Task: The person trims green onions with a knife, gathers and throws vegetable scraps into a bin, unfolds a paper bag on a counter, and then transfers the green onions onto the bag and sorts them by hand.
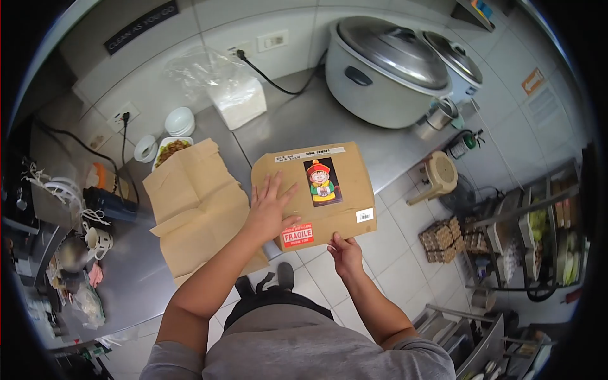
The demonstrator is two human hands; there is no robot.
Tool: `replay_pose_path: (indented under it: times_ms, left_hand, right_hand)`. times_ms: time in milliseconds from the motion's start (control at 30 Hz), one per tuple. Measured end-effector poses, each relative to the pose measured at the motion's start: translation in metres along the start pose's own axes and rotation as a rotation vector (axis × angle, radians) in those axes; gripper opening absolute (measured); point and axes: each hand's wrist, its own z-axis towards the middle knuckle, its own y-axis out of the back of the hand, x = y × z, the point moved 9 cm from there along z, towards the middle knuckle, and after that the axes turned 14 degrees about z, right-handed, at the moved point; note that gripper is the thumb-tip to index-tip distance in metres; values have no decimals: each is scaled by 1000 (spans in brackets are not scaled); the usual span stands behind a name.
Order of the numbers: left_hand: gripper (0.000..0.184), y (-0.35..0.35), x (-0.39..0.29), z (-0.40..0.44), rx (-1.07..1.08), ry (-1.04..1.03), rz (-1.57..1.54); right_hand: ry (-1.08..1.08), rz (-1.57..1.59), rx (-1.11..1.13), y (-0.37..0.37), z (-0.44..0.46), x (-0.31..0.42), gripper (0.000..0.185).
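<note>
A brown cardboard box [285,183] is at the steel counter's front edge, its lid down. On it are a cartoon-figure sticker, a red FRAGILE label [297,235] and a small white barcode label. My left hand [269,209] lies on the lid's left side with its fingers spread. At the near edge of the box my right hand [347,253] has its thumb against the cardboard and its other fingers curled, partly hidden. A creased sheet of brown paper [196,196] is spread on the counter to the left, partly behind my left forearm.
A large rice cooker [373,82] and a smaller one [465,73] stand at the back right. Near the wall are a plastic-wrapped white stack [239,101], bowls [180,120] and a food dish [171,151]. On the floor are a stool [441,174] and egg trays [441,239].
</note>
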Motion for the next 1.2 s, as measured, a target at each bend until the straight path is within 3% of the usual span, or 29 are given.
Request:
replay_pose_path:
  times_ms: [100, 167, 333, 433, 567, 667, 867, 933, 1100, 1200]
  left_hand:
    - [80, -46, -18, -2, 207, -42, 32]
    - [80, -53, -23, -5, 197, -53, 46]
    - [81, -63, -35, -13, 187, -103, 83]
    - [80, -66, -37, -16, 165, -91, 76]
    - [81, -68, -38, -20, 144, -101, 50]
    - [85, -65, -40, -21, 134, -117, 46]
    - [92, -62, -43, -20, 121, -91, 53]
    - [92, -61, -43, -20, 110, -74, 47]
    - [90, -63, -42, -21, 114, -60, 19]
    - [92, -65, -42, -22, 105, -82, 22]
  right_hand:
    - [-65, 30, -9, 31, -15, -5, 20]
    - [-108, 70, 10, 35, -21, -7, 27]
    - [-77, 237, 184, 14, -18, -14, 66]
    - [-36, 290, 235, 26, -2, -20, 69]
    - [-87, 339, 338, 33, 17, -33, 69]
    - [-116, 368, 338, 33, 28, -38, 57]
    - [94, 268, 116, 32, 30, -36, 37]
    - [320, 140, -231, 50, 14, -18, 34]
    - [339, 134, -140, 28, 5, -6, 36]
    - [228, 221, -147, 12, 5, -9, 39]
